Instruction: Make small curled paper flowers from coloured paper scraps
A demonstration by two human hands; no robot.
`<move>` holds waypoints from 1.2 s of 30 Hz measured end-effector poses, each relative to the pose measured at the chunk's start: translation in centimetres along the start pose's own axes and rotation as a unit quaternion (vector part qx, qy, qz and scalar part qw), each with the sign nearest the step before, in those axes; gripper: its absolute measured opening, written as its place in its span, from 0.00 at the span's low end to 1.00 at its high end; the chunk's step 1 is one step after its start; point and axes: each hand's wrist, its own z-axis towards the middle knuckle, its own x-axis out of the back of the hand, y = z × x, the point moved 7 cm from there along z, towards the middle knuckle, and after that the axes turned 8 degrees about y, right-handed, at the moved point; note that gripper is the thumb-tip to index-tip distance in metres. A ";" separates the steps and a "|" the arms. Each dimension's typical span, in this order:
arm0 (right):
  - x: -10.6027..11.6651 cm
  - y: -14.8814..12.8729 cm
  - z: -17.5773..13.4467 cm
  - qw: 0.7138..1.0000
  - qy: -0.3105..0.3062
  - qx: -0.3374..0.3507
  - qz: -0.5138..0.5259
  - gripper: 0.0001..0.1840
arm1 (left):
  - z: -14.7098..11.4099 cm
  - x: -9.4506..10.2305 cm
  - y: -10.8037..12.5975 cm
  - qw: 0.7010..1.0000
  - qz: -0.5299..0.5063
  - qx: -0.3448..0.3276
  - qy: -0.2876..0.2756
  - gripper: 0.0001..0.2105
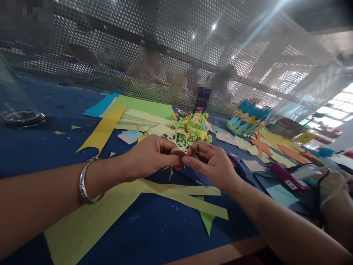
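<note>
My left hand, with a silver bracelet on its wrist, is closed in a pinch. Whatever its fingertips hold is hidden. Against it, my right hand grips a thin dark metal tool that points up and to the left; its exact kind does not show. The thumbs of both hands nearly meet. Just beyond them lies a heap of small folded yellow, green and orange paper pieces. Below the hands, pale yellow-green paper strips and a larger sheet of that colour lie on the blue table.
Green sheets and a yellow strip lie at the back left, near a glass vessel. On the right are a layered blue-and-yellow paper piece, orange cut-outs, a purple power strip with cables, and another person's arm. Perforated metal mesh borders the back.
</note>
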 end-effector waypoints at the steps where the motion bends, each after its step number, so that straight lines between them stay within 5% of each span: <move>1: 0.0 -0.1 -0.1 1.000 0.002 0.000 -0.005 0.14 | 0.0 -0.1 0.0 1.000 0.002 0.001 -0.004 0.08; 8: 0.3 -0.4 -0.2 1.000 0.014 0.003 0.014 0.11 | 0.0 -0.5 -0.5 0.999 -0.023 0.015 -0.017 0.08; 17: 1.2 -0.9 0.0 0.996 0.082 0.023 0.021 0.13 | -0.1 0.0 -1.9 0.985 -0.133 0.071 0.079 0.12; 28: 0.3 0.3 -0.3 0.995 0.023 -0.017 0.096 0.21 | -0.1 0.9 -1.0 0.983 -0.141 0.014 0.118 0.08; 36: 0.4 0.3 -0.4 0.999 0.008 -0.013 0.052 0.22 | -0.2 1.1 -0.6 0.988 -0.097 -0.010 0.117 0.08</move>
